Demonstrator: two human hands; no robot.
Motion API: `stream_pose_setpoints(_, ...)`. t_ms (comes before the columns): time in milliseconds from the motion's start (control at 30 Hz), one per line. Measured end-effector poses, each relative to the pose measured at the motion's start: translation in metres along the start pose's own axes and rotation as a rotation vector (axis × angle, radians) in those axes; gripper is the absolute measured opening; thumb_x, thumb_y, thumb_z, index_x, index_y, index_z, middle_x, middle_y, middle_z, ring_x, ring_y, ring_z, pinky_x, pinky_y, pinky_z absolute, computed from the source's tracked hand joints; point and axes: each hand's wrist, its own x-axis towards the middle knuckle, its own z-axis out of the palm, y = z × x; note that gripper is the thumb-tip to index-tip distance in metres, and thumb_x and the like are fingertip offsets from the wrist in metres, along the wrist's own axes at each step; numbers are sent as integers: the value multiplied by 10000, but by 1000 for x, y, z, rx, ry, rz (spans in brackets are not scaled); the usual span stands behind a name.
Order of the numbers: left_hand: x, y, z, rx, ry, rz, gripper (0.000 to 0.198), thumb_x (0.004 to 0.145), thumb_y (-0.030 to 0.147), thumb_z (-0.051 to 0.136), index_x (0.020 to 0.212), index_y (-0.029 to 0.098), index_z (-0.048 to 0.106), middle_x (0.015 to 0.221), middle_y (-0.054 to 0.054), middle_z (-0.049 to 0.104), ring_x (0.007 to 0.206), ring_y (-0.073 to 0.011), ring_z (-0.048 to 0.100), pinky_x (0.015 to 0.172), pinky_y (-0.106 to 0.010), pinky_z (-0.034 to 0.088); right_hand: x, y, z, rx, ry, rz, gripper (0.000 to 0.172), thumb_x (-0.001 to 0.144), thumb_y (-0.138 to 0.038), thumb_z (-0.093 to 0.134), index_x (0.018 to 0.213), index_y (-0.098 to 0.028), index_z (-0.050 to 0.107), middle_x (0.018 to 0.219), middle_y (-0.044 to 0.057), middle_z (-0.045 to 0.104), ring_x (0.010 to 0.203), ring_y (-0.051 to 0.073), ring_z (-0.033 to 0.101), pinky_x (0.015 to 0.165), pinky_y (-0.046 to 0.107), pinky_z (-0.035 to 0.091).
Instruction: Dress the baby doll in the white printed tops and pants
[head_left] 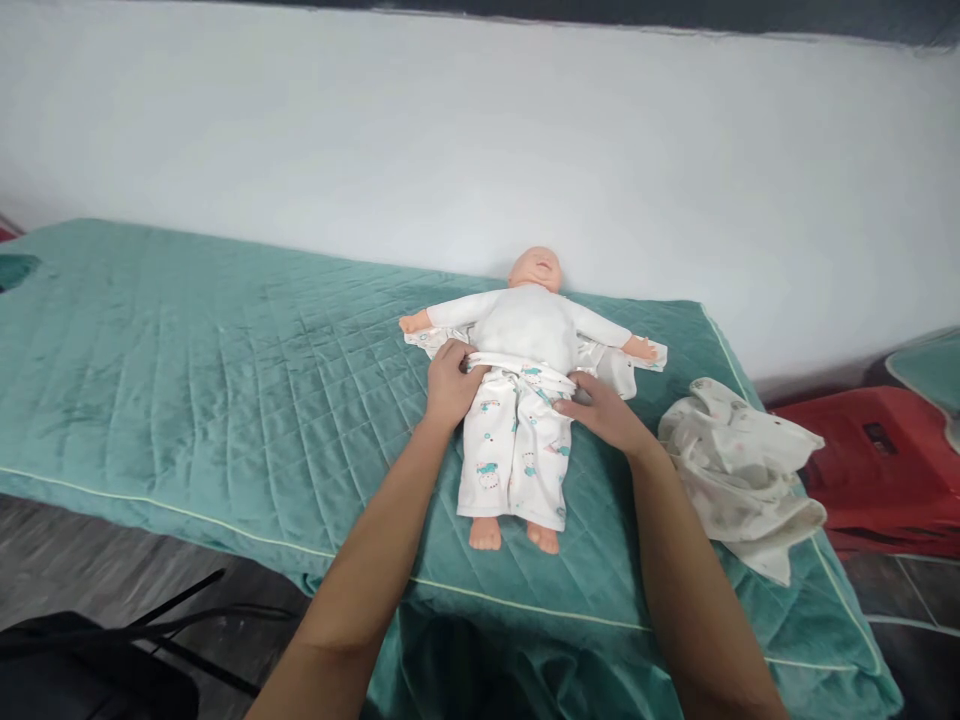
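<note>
A baby doll (pixel 525 325) with a white cloth body lies on its back, head toward the wall and arms spread. White patterned pants (pixel 491 450) cover its legs, and its bare feet stick out of the cuffs. My left hand (pixel 452 385) pinches the waistband at the doll's hip on the left side. On the opposite hip, my right hand (pixel 600 408) grips the waistband between thumb and fingers. Under the doll's back and arms a white patterned top (pixel 611 370) is spread, partly hidden by the body.
The doll lies on a green quilted bed cover (pixel 262 400) against a white wall (pixel 375 140). Crumpled white patterned cloth (pixel 739 465) sits near the bed's right edge. Beyond it stands a red plastic stool (pixel 885 460). A black object with thin bars (pixel 97 660) is at lower left.
</note>
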Motion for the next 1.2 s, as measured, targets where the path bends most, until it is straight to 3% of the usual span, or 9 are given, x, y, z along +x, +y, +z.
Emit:
stream_pose_setpoints(200, 8, 2, 6, -87, 58, -54, 110, 736, 112, 617, 747, 216, 582, 798, 16, 599, 793, -158, 558, 724, -276, 442, 6, 14, 8, 297, 30, -3, 547, 687, -492, 856, 1101, -245, 597, 1071, 10, 630, 1025, 235, 567, 922, 359, 451)
stream_pose_setpoints(300, 15, 2, 11, -103, 76, -52, 125, 731, 103, 623, 752, 216, 575, 804, 18, 599, 797, -157, 554, 736, -279, 444, 12, 15, 15, 429, 65, -18, 574, 654, -469, 885, 1096, -243, 597, 1112, 11, 620, 1023, 223, 566, 899, 344, 464)
stream_pose_setpoints(433, 19, 2, 14, -120, 86, -14, 120, 743, 110, 624, 770, 215, 571, 822, 10, 597, 821, -161, 558, 737, -279, 448, 18, 9, 20, 343, 179, -56, 413, 662, -473, 875, 773, -207, 579, 1067, 14, 568, 967, 196, 534, 816, 303, 438)
stream_pose_setpoints(533, 17, 2, 14, -115, 83, 15, 108, 761, 121, 620, 776, 216, 570, 854, 0, 603, 852, -165, 565, 749, -282, 463, 20, 7, 22, 291, 242, -116, 466, 711, -460, 839, 633, -206, 456, 982, 6, 544, 910, 176, 516, 803, 299, 416)
stream_pose_setpoints(767, -2, 12, 1, -87, 19, 66, 104, 788, 162, 643, 719, 211, 583, 916, -26, 621, 913, -184, 597, 891, -350, 491, 21, 15, 23, 177, 298, -108, 437, 708, -472, 812, 640, -215, 466, 1030, 32, 558, 971, 200, 542, 870, 334, 441)
stream_pose_setpoints(933, -34, 22, -15, -88, -37, 103, 267, 834, 241, 642, 614, 213, 494, 733, -1, 553, 752, -161, 554, 756, -326, 464, 20, 11, 24, 51, 421, -142, 395, 700, -459, 808, 644, -222, 497, 1127, 86, 531, 1099, 241, 531, 981, 379, 452)
stream_pose_setpoints(1067, -56, 27, -23, -106, -104, 101, 289, 855, 247, 625, 620, 215, 460, 669, 18, 483, 688, -148, 501, 697, -311, 430, 15, 3, 23, 10, 444, -244, 317, 759, -406, 738, 640, -229, 503, 974, 66, 580, 968, 228, 568, 910, 378, 459)
stream_pose_setpoints(1200, -59, 28, -24, -160, -172, 77, 143, 887, 342, 656, 852, 220, 590, 858, -6, 591, 814, -158, 550, 789, -316, 457, 3, -1, 20, 38, 430, -199, 234, 772, -379, 665, 661, -219, 535, 745, -5, 575, 759, 175, 530, 753, 321, 424)
